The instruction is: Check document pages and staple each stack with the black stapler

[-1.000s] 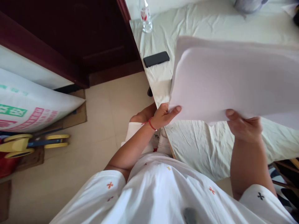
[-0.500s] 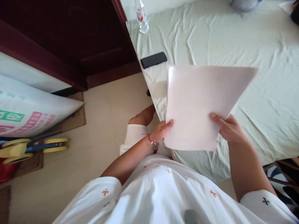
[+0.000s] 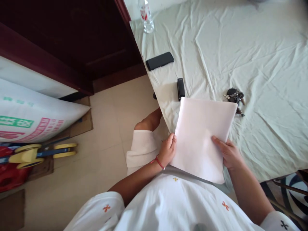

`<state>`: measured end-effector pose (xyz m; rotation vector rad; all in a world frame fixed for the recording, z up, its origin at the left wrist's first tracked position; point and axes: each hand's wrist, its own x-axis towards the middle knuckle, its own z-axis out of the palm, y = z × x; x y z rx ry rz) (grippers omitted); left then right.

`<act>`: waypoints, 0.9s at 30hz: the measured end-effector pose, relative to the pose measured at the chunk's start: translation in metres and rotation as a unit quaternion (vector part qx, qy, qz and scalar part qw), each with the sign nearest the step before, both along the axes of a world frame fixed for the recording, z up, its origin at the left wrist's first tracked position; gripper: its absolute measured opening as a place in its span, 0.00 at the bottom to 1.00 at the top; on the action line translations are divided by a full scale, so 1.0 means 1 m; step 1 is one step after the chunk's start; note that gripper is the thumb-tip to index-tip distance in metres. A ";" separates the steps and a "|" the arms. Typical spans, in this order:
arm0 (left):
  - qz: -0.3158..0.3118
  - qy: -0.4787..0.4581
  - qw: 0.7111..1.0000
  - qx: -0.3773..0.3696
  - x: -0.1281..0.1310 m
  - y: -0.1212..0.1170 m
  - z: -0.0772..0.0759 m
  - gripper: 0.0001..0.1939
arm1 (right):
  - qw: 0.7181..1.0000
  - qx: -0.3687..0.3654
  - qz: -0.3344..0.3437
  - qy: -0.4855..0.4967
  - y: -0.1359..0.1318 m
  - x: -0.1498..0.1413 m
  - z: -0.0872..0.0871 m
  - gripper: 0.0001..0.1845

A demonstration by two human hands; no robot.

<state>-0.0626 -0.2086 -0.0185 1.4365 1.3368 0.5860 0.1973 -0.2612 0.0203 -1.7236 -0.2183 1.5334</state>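
A stack of white paper [image 3: 201, 134] is held in front of my body, tilted over the near edge of the cloth-covered table. My left hand [image 3: 168, 149], with a red string bracelet at the wrist, is closed on the paper's left edge. On the opposite edge, my right hand [image 3: 228, 152] grips the sheets with its thumb on top and its other fingers hidden underneath. Just past the paper's far left corner lies a small black stapler-like object [image 3: 180, 89]. A bunch of keys [image 3: 235, 98] rests by the far right corner.
The table wears a wrinkled pale green cloth [image 3: 276, 128]. A black phone-like slab [image 3: 159, 61] and a clear plastic bottle [image 3: 147, 17] are along its left side. On the floor to the left are a large printed sack [image 3: 43, 115] and a yellow-and-blue wheeled item [image 3: 40, 155].
Both hands have brought the paper down and closer to my body. The keys and the small black object, previously covered by it, now show.
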 end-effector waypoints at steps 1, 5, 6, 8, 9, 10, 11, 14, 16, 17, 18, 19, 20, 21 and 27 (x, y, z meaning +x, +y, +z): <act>0.005 0.000 1.000 0.002 0.000 0.000 -0.002 0.26 | 1.000 0.006 0.003 -0.006 0.000 -0.001 -0.002 0.27; 0.014 -0.008 1.000 -0.013 -0.004 -0.003 -0.007 0.27 | 0.994 0.079 0.042 -0.057 0.003 0.003 -0.013 0.27; 0.010 -0.009 1.000 -0.019 -0.006 -0.004 -0.008 0.28 | 0.991 0.097 0.054 -0.071 0.002 0.006 -0.017 0.26; -0.002 -0.010 1.000 -0.026 -0.010 -0.005 -0.008 0.28 | 0.985 0.121 0.073 -0.096 0.001 0.010 -0.021 0.25; -0.009 -0.008 1.000 -0.028 -0.012 -0.004 -0.007 0.27 | 0.983 0.128 0.080 -0.108 -0.001 0.011 -0.023 0.24; -0.013 -0.003 1.000 -0.027 -0.013 -0.003 -0.005 0.26 | 0.980 0.135 0.085 -0.117 -0.002 0.012 -0.023 0.23; -0.014 0.001 1.000 -0.025 -0.014 0.000 -0.001 0.24 | 0.978 0.142 0.090 -0.122 -0.004 0.012 -0.023 0.23; 0.011 -0.017 1.000 -0.012 -0.010 0.017 0.011 0.21 | 0.976 0.150 0.110 -0.117 -0.008 0.009 -0.018 0.24; 0.057 -0.085 0.994 -0.027 -0.004 0.033 0.020 0.25 | 0.976 0.146 0.122 -0.102 -0.009 0.005 -0.015 0.25; 0.089 -0.133 0.986 -0.055 -0.001 0.041 0.023 0.28 | 0.977 0.143 0.127 -0.091 -0.010 0.004 -0.014 0.25; 0.117 -0.187 0.971 -0.093 0.002 0.049 0.026 0.31 | 0.979 0.139 0.130 -0.079 -0.011 0.002 -0.014 0.26; 0.137 -0.223 0.957 -0.128 0.005 0.055 0.027 0.33 | 0.980 0.134 0.132 -0.067 -0.011 0.001 -0.015 0.26; 0.151 -0.245 0.945 -0.154 0.007 0.059 0.028 0.34 | 0.981 0.129 0.135 -0.054 -0.011 0.000 -0.015 0.26; 0.155 -0.254 0.940 -0.167 0.008 0.062 0.028 0.35 | 0.981 0.125 0.139 -0.042 -0.011 0.000 -0.016 0.26; 0.085 -0.197 0.971 -0.104 0.009 0.059 0.023 0.37 | 0.977 0.159 0.114 -0.086 0.004 0.008 -0.011 0.24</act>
